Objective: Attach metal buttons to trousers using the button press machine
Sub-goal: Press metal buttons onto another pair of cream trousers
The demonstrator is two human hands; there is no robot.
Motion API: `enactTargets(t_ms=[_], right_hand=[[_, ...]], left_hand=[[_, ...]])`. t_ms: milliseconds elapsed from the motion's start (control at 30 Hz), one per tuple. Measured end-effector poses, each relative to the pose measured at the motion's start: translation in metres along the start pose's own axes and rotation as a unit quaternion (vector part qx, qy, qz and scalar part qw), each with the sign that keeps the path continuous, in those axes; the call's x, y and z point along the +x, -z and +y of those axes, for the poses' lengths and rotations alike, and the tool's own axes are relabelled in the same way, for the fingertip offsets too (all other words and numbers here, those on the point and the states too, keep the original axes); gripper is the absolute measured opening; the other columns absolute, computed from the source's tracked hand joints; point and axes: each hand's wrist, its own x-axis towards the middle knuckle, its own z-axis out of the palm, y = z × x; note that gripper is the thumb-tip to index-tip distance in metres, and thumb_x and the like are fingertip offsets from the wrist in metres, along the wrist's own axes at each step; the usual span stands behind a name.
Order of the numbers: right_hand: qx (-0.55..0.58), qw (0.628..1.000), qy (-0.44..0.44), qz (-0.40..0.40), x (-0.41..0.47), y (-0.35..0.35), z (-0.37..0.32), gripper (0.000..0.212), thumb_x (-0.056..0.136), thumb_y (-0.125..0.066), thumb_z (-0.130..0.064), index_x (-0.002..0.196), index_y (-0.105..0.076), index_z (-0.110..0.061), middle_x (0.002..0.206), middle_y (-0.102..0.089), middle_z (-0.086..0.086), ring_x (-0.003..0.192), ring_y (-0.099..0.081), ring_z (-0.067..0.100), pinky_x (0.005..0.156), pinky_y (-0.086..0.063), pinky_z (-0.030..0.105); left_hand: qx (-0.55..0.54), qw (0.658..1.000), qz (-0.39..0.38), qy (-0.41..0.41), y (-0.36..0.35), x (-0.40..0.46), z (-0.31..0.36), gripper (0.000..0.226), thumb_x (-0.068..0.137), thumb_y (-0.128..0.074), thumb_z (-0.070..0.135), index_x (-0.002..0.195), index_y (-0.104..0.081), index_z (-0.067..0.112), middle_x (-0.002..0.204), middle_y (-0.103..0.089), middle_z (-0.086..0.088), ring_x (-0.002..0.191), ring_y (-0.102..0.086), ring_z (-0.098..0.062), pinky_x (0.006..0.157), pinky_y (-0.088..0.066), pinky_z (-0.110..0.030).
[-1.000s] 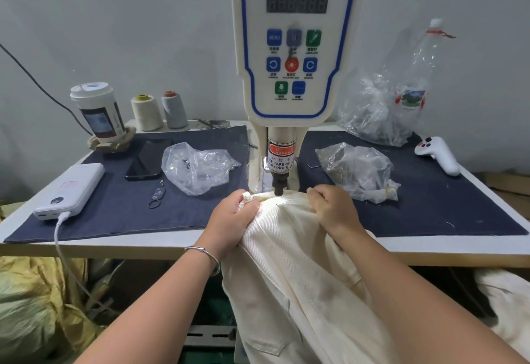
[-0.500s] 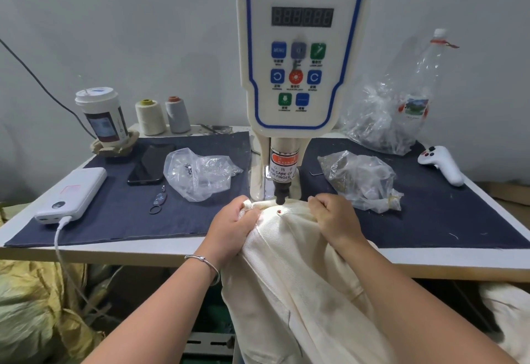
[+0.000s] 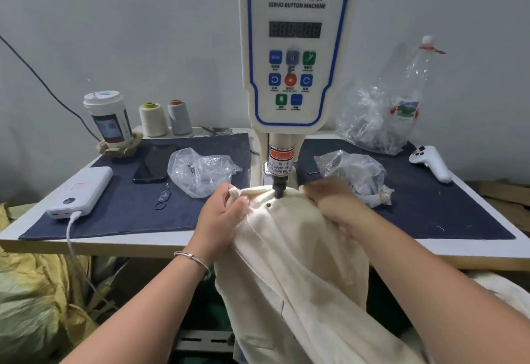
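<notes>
Since trousers (image 3: 289, 249) soft, floppy: grip waistband either side of punch (image 3: 278, 190). Left hand (image 3: 222, 214) pinching cloth; right hand (image 3: 329, 203) blurred, grip unclear.

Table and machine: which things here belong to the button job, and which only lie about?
Job: button machine, cream trousers, metal button, left hand, right hand.

Lying about: cup, thread cones, phone, power bank, white controller, bottle.
</notes>
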Motion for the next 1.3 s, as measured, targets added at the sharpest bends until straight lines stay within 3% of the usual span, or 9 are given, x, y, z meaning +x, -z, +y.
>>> enactTargets(t_ms=[100, 300, 500, 667, 800, 900, 1000, 1100, 1300], right_hand=[[0.017, 0.990, -0.099, -0.099, -0.013, 0.011, 0.000, 0.022, 0.085, -0.062, -0.025, 0.070, -0.068, -0.011, 0.067, -0.066, 0.007, 0.063, -0.060, 0.022, 0.062, -0.046, 0.029], [0.166, 0.950, -0.065, -0.255, -0.034, 0.027, -0.004, 0.018, 0.087, -0.067, -0.023, 0.089, -0.078, -0.009, 0.099, -0.073, 0.016, 0.085, -0.070, 0.025, 0.077, -0.055, 0.034], [0.208, 0.900, -0.001, -0.384, -0.064, 0.063, -0.024, 0.015, 0.087, -0.059, -0.008, 0.074, -0.067, -0.010, 0.069, -0.061, 0.005, 0.057, -0.060, 0.011, 0.050, -0.047, 0.019], [0.056, 0.935, 0.103, -0.335, -0.085, 0.060, -0.049, 0.000, 0.089, -0.064, -0.010, 0.089, -0.064, -0.010, 0.081, -0.063, 0.008, 0.071, -0.059, 0.017, 0.064, -0.047, 0.029], [-0.104, 0.934, 0.257, -0.226, -0.094, 0.035, -0.072, 0.012, 0.093, -0.060, -0.020, 0.083, -0.058, -0.014, 0.073, -0.059, 0.001, 0.065, -0.052, 0.013, 0.061, -0.042, 0.034], [-0.114, 0.929, 0.302, -0.179, -0.090, 0.036, -0.078, 0.014, 0.088, -0.066, -0.027, 0.079, -0.060, -0.020, 0.068, -0.060, -0.012, 0.063, -0.052, 0.005, 0.061, -0.044, 0.029], [-0.096, 0.930, 0.237, -0.265, -0.079, 0.059, -0.067, 0.025, 0.074, -0.080, -0.037, 0.086, -0.068, -0.019, 0.076, -0.069, -0.010, 0.070, -0.062, 0.005, 0.069, -0.050, 0.027], [-0.149, 0.888, 0.136, -0.413, -0.070, 0.074, -0.047, 0.055, 0.058, -0.086, -0.041, 0.099, -0.068, -0.008, 0.096, -0.073, 0.005, 0.089, -0.068, 0.017, 0.088, -0.050, 0.036], [0.045, 0.869, 0.077, -0.486, -0.049, 0.069, -0.020, 0.017, 0.067, -0.078, -0.010, 0.078, -0.069, -0.019, 0.085, -0.070, -0.001, 0.083, -0.067, 0.013, 0.073, -0.053, 0.022]], left_hand=[[0.021, 0.994, -0.077, 0.069, 0.006, -0.009, 0.000, 0.026, 0.091, -0.060, 0.030, 0.073, -0.050, 0.015, 0.067, -0.047, 0.005, 0.062, -0.041, -0.009, 0.058, -0.035, -0.025], [-0.139, 0.970, -0.119, 0.157, 0.023, -0.028, 0.013, 0.014, 0.086, -0.066, 0.022, 0.074, -0.070, 0.016, 0.076, -0.064, -0.009, 0.069, -0.056, -0.020, 0.060, -0.045, -0.027], [-0.203, 0.929, -0.239, 0.197, 0.048, -0.035, 0.041, 0.052, 0.064, -0.071, 0.029, 0.105, -0.064, -0.003, 0.100, -0.059, -0.020, 0.093, -0.052, -0.032, 0.082, -0.041, -0.042], [-0.095, 0.928, -0.325, 0.159, 0.059, -0.032, 0.081, 0.056, 0.055, -0.074, 0.033, 0.094, -0.060, -0.006, 0.084, -0.052, -0.015, 0.074, -0.050, -0.026, 0.064, -0.040, -0.034], [0.041, 0.935, -0.347, 0.058, 0.033, -0.035, 0.112, 0.054, 0.063, -0.078, 0.052, 0.102, -0.071, 0.015, 0.103, -0.072, -0.011, 0.096, -0.068, -0.020, 0.085, -0.052, -0.032], [0.053, 0.936, -0.343, 0.060, 0.017, -0.034, 0.113, 0.029, 0.064, -0.086, 0.030, 0.084, -0.076, 0.012, 0.091, -0.074, -0.012, 0.088, -0.070, -0.016, 0.088, -0.055, -0.033], [-0.023, 0.915, -0.393, 0.083, 0.017, -0.034, 0.108, 0.014, 0.067, -0.073, 0.002, 0.063, -0.071, 0.015, 0.072, -0.069, -0.002, 0.069, -0.067, -0.014, 0.068, -0.055, -0.025], [-0.103, 0.895, -0.418, 0.119, 0.019, -0.034, 0.099, 0.024, 0.058, -0.068, -0.002, 0.080, -0.064, -0.010, 0.087, -0.065, -0.019, 0.081, -0.063, -0.031, 0.073, -0.054, -0.032], [-0.194, 0.906, -0.345, 0.151, 0.017, -0.037, 0.082, 0.038, 0.068, -0.052, -0.004, 0.103, -0.065, -0.010, 0.091, -0.065, -0.019, 0.077, -0.060, -0.026, 0.064, -0.049, -0.029]])
